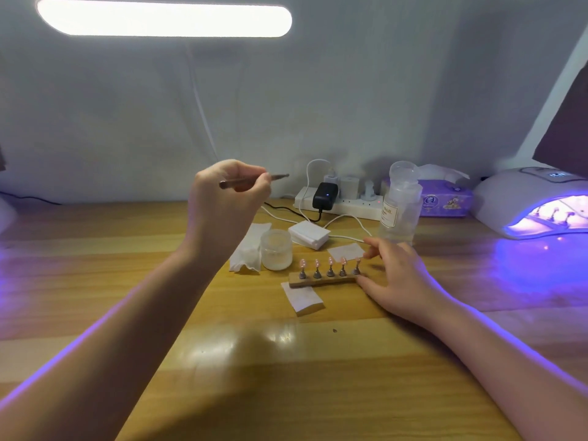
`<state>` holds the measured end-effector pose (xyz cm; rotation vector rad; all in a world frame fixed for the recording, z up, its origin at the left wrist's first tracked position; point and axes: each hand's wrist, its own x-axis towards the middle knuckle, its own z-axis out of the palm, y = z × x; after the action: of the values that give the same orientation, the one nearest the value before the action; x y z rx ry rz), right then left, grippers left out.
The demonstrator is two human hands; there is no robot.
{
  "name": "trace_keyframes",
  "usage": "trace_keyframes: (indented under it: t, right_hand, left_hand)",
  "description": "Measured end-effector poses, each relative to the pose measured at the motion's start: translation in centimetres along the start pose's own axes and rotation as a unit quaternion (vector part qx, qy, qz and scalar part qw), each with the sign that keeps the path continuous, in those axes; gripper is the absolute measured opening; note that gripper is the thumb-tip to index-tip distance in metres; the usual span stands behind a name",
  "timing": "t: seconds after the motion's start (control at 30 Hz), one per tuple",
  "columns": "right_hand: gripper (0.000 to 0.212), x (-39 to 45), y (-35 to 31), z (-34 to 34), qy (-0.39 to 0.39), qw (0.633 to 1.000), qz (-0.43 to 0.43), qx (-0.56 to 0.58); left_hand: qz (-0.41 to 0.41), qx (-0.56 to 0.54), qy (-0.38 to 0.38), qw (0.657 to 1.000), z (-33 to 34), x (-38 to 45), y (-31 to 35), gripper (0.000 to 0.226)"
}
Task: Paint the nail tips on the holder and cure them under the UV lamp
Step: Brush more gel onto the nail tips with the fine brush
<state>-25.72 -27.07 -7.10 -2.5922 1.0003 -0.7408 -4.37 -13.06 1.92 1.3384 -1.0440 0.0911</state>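
A wooden holder (321,280) lies on the table with several pink nail tips (330,261) standing on small metal stands. My right hand (397,275) rests at the holder's right end, fingers touching it. My left hand (227,198) is raised above the table to the left, shut on a thin brown brush (276,177) held level. The UV lamp (534,202) at the far right glows purple, and another holder with tips shows inside it.
A small frosted jar (276,249) and a crumpled tissue (246,249) sit left of the holder. White pads (308,234), a clear bottle (400,205), a power strip (337,198) with cables and a purple tissue pack (445,198) stand behind. A paper pad (302,299) lies in front.
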Motion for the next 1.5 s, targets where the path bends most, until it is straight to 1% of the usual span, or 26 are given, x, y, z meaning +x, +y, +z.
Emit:
trace_keyframes:
  t: [0.07,0.1,0.13,0.2,0.23,0.27,0.3,0.37,0.43,0.5,0.6,0.77,0.97,1.17,1.33,1.5]
  right_hand:
    - [0.064,-0.2,-0.4,0.1,0.013,1.0,0.002,-0.017]
    - [0.06,-0.4,-0.8,0.1,0.033,0.999,-0.003,-0.017]
    - [0.053,-0.6,-1.4,0.0,0.062,0.998,-0.014,-0.012]
    - [0.028,-0.9,-2.5,-0.1,0.108,0.993,-0.044,0.002]
    - [0.016,-1.1,-3.1,-0.2,0.104,0.993,-0.052,0.007]
    - [0.012,-1.3,-3.6,-0.3,0.082,0.995,-0.055,0.011]
    - [0.018,-1.5,-4.1,-0.2,0.05,0.997,-0.053,0.01]
    - [0.025,-2.0,-4.9,0.4,-0.001,0.998,-0.064,-0.019]
    - [0.024,-2.3,-5.6,0.9,-0.015,0.995,-0.085,-0.042]
    - [0.022,-2.5,-6.0,1.3,-0.013,0.995,-0.097,-0.034]
    - [0.02,-2.5,-5.9,1.6,-0.011,0.995,-0.103,-0.015]
    - [0.026,-2.2,-5.7,1.8,-0.004,0.997,-0.081,0.009]
    - [0.024,-1.9,-5.9,2.0,-0.004,0.998,-0.056,0.005]
    - [0.03,-1.4,-5.7,1.9,-0.023,0.999,-0.029,-0.024]
    - [0.033,-1.1,-5.9,2.1,-0.034,0.998,-0.021,-0.051]
    - [0.033,-1.1,-6.1,2.2,-0.027,0.997,-0.022,-0.068]
  left_hand:
    - [0.009,-0.06,-0.014,0.998,0.0,-0.2,1.2,0.014]
    - [-0.003,-0.084,-0.01,0.996,0.1,-0.4,1.6,0.013]
    - [-0.026,-0.111,-0.005,0.993,0.3,-0.7,1.8,0.012]
    - [-0.076,-0.159,-0.01,0.984,0.7,-1.5,1.7,0.009]
    - [-0.087,-0.168,-0.019,0.982,1.0,-2.3,1.5,0.01]
    - [-0.087,-0.162,-0.027,0.983,1.2,-3.2,1.1,0.013]
    - [-0.083,-0.155,-0.039,0.984,1.5,-4.3,0.7,0.013]
    - [-0.081,-0.157,-0.061,0.982,1.9,-6.8,0.0,0.004]
    - [-0.091,-0.168,-0.052,0.98,2.0,-8.6,-0.7,0.008]
    - [-0.11,-0.152,-0.036,0.982,1.8,-9.3,-1.5,0.012]
    - [-0.152,-0.139,-0.053,0.977,1.6,-9.4,-2.3,0.017]
    - [-0.156,-0.148,-0.094,0.972,2.1,-9.4,-2.9,0.016]
    - [-0.179,-0.195,-0.113,0.958,2.3,-9.3,-3.1,0.021]
    - [-0.158,-0.197,-0.145,0.957,2.4,-9.7,-3.0,0.023]
    - [-0.129,-0.17,-0.169,0.962,2.4,-9.8,-2.9,0.018]
    - [-0.125,-0.202,-0.153,0.959,2.7,-9.9,-2.3,0.02]
